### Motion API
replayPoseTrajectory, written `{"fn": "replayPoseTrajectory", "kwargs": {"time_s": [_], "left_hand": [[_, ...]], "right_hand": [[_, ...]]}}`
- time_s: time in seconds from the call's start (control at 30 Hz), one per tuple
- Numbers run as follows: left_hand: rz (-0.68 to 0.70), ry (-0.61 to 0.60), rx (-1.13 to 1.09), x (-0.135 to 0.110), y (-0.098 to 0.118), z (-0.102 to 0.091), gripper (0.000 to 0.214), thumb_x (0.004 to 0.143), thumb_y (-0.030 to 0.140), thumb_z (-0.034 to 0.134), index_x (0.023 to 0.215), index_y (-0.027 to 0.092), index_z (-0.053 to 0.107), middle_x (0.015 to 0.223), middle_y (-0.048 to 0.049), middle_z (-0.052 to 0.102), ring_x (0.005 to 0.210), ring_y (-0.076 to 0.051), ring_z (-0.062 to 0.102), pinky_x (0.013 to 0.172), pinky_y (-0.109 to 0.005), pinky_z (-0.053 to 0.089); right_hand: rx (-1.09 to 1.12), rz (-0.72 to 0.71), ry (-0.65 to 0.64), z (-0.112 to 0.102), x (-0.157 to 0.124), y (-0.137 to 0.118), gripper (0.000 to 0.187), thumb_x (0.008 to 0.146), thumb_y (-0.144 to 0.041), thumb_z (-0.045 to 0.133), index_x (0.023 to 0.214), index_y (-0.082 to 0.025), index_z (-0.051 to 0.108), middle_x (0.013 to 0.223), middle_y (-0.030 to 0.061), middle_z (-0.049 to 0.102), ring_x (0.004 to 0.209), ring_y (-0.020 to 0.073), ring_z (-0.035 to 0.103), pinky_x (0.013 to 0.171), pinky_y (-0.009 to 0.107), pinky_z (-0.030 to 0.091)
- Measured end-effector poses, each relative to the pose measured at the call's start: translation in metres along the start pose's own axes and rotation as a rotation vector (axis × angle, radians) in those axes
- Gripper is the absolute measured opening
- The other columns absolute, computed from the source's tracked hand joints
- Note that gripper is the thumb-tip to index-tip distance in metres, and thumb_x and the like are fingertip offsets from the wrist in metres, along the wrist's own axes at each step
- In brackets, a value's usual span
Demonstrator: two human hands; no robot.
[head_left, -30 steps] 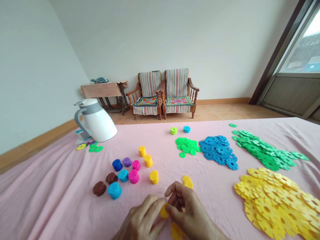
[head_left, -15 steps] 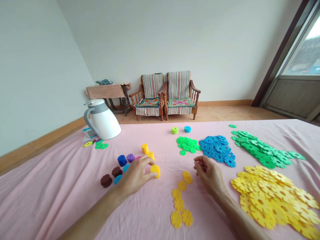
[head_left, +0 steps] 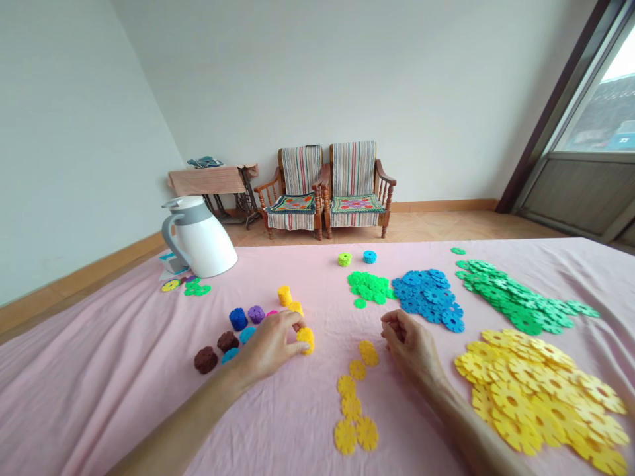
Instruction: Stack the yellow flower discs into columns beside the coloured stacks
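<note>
My left hand (head_left: 270, 344) reaches forward over the pink cloth, fingers pinched round a yellow stack of discs (head_left: 306, 339). It covers part of a group of small stacks in blue (head_left: 238, 318), purple (head_left: 256, 313), brown (head_left: 206, 359) and yellow (head_left: 284, 295). My right hand (head_left: 409, 344) rests on the cloth with its fingers curled loosely and nothing visible in them. Between the hands lie several loose yellow flower discs (head_left: 354, 406).
A large yellow disc pile (head_left: 540, 390) lies at the right, with dark green (head_left: 516, 301), blue (head_left: 429, 297) and light green (head_left: 370, 287) piles behind. A white jug (head_left: 198, 236) stands at the back left. Two striped chairs (head_left: 327, 188) and a small table stand by the wall.
A second ago both hands were together near me working a yellow stack. The left hand has carried the stack forward to the group of stacks; the right has moved apart to the right.
</note>
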State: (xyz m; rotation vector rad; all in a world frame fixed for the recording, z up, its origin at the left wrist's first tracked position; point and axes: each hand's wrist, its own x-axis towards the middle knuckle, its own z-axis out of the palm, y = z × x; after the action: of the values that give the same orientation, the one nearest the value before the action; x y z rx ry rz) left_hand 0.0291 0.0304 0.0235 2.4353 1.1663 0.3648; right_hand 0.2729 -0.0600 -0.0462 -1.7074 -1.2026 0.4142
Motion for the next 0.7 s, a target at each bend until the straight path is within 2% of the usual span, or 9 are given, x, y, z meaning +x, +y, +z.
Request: {"fn": "replayPoseTrajectory", "kwargs": {"time_s": [0.13,0.23,0.7], "left_hand": [[0.046,0.026,-0.014,0.0,-0.005,0.004,0.038,0.066,0.024,0.066,0.103,0.021,0.061,0.1,-0.0029,0.066,0.09,-0.02,0.059,0.081,-0.029,0.042],[0.113,0.036,0.005,0.0,-0.009,0.008,0.036,0.066,0.022,0.066,0.102,0.021,0.063,0.104,-0.0037,0.064,0.096,-0.021,0.057,0.086,-0.03,0.041],[0.131,-0.014,0.066,-0.001,-0.003,0.01,0.021,0.072,0.019,0.058,0.092,0.021,0.064,0.088,-0.0023,0.062,0.08,-0.018,0.057,0.071,-0.028,0.042]], "right_hand": [[-0.011,0.003,0.001,0.001,-0.002,-0.004,0.015,0.074,-0.028,0.045,0.078,-0.018,0.055,0.06,-0.0002,0.057,0.05,0.0136,0.049,0.046,0.022,0.033],[-0.021,-0.002,-0.002,0.002,-0.003,-0.005,0.013,0.074,-0.027,0.044,0.076,-0.019,0.054,0.058,-0.0011,0.055,0.05,0.0133,0.047,0.045,0.022,0.031],[-0.035,-0.018,-0.019,0.0,-0.004,-0.01,0.013,0.076,-0.026,0.044,0.073,-0.019,0.054,0.056,-0.0015,0.052,0.05,0.0133,0.045,0.045,0.022,0.031]]}}
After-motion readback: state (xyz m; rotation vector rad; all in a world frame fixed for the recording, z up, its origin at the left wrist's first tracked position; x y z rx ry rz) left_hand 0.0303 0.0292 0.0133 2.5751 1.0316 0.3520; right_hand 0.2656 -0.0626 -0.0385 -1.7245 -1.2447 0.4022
